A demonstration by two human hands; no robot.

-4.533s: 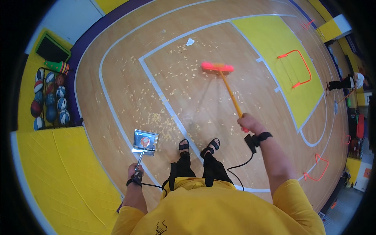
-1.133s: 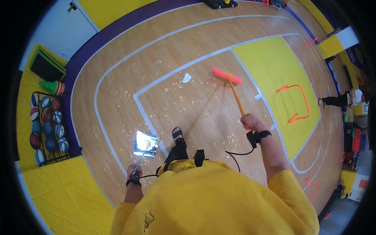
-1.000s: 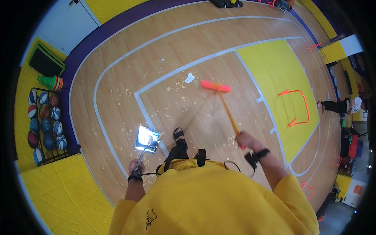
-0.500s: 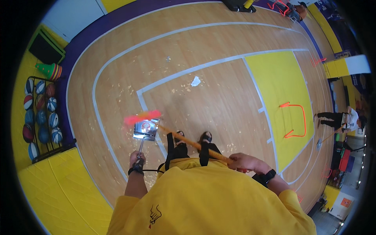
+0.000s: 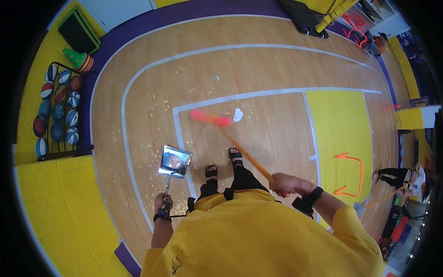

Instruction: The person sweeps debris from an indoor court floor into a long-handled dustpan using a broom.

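Note:
My left hand (image 5: 163, 203) is closed around the handle of a shiny metal dustpan (image 5: 182, 158), which rests on the wooden floor ahead of that hand. In my right hand (image 5: 287, 184) is the orange handle of a broom (image 5: 243, 153). Its pinkish-red head, blurred by motion, is out ahead of my feet, close beside a white scrap (image 5: 238, 115). Small pale flakes (image 5: 154, 121) lie scattered over the floor, mostly to the left and around the dustpan. A smaller greyish scrap (image 5: 216, 78) lies farther off.
A bent orange hurdle (image 5: 361, 176) stands on the yellow floor area at right. Beyond it, another person (image 5: 406, 177) holds a mop. At left are a ball rack (image 5: 64, 154), stacked cones (image 5: 79, 60) and a yellow padded mat (image 5: 60, 203). Another person (image 5: 378, 45) is at far right.
The broom head has swung away from the dustpan, forward and right to the white scrap. My right foot has stepped forward, and the view has shifted. Both hands keep their grips.

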